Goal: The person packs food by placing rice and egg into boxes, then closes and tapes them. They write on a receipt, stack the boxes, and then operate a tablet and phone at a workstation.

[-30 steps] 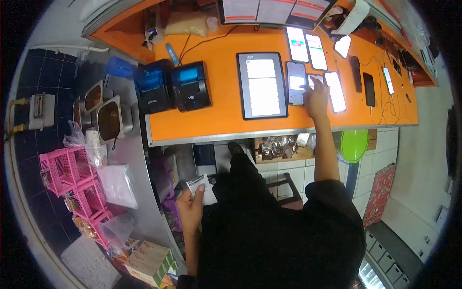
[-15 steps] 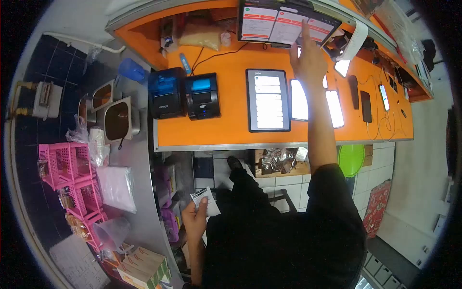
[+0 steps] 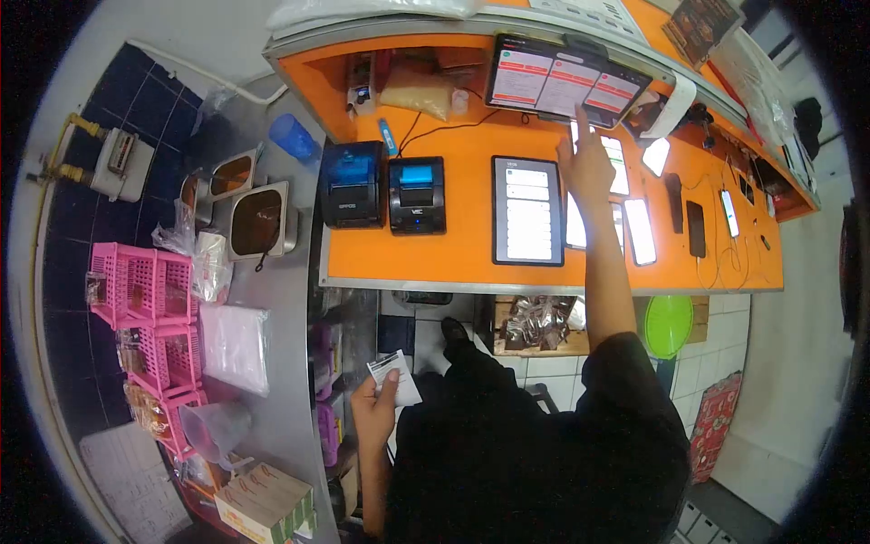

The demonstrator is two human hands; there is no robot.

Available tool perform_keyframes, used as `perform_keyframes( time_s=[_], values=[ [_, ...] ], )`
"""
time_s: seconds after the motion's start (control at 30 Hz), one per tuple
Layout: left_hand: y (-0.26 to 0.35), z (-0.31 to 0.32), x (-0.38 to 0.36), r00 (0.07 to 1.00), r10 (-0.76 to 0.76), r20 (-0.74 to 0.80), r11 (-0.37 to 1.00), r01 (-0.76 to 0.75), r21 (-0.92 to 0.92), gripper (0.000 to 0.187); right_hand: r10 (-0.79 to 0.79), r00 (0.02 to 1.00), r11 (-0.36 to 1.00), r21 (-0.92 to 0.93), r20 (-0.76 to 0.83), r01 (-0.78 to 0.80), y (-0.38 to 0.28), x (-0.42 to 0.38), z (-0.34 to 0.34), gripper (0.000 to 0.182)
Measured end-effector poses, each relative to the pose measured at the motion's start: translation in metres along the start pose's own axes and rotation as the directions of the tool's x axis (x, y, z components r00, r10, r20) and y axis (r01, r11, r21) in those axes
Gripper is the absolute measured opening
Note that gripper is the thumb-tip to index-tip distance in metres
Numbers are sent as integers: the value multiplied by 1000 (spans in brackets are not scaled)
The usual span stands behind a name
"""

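Observation:
My left hand [image 3: 372, 417] pinches a small printed paper receipt [image 3: 405, 385] between thumb and fingers, low beside my body. My right hand [image 3: 589, 172] reaches over the orange counter with the index finger stretched out and the thumb apart, holding nothing. Its fingertip overlaps the lower edge of a mounted tablet [image 3: 564, 83] that shows red and white panels. Below the hand and to its left lies a second tablet [image 3: 527, 218] with a lit white list. Several lit phones lie around the hand, one of them a white-screened phone [image 3: 640, 232] to its right.
Two black receipt printers [image 3: 417, 195] stand on the counter [image 3: 453, 272] at the left. Steel food pans [image 3: 256, 222], pink baskets [image 3: 163, 286] and a blue cup [image 3: 292, 136] are on the metal side bench. Charging cables trail at the right, above a green round lid [image 3: 669, 326].
My right index finger has moved from the middle of the mounted tablet's screen down to its lower edge. The view has shifted; my left hand still holds the receipt.

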State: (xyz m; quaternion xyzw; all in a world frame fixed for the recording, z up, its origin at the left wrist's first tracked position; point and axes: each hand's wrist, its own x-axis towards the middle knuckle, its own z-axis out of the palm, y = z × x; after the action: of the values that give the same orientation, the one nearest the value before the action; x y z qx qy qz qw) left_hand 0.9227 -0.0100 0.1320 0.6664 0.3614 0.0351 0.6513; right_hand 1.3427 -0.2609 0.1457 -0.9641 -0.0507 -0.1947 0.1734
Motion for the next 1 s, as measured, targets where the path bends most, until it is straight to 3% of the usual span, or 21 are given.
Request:
perform_keyframes(
  time_s=[0.03,0.1,0.2,0.43,0.53,0.63,0.9,1.0],
  values=[
    [0,2,1,1000,-2,9,1000,2,7,24,11,1000,1000,-4,1,-11,-2,7,-3,71],
    [0,5,3,1000,-7,22,1000,7,-13,26,-133,969,989,34,-210,143,-2,21,-4,73],
    [8,10,2,999,42,11,996,-43,74,27,-104,985,994,0,-141,105,1,32,1,76],
    [4,10,2,1000,29,-8,999,-28,25,27,-24,999,989,-142,34,28,24,-4,19,65],
    [-1,9,4,998,60,-4,996,-60,63,27,-4,999,1000,-31,-37,3,33,-1,15,52],
    [4,14,4,999,40,16,998,-40,41,27,-89,978,992,76,-190,105,41,22,4,40],
    [6,23,5,997,73,38,993,-76,87,27,-55,977,998,32,-205,63,33,42,-32,40],
    [5,24,5,996,75,50,996,-77,50,27,-122,948,988,50,-294,143,41,40,-22,41]
  ],
)
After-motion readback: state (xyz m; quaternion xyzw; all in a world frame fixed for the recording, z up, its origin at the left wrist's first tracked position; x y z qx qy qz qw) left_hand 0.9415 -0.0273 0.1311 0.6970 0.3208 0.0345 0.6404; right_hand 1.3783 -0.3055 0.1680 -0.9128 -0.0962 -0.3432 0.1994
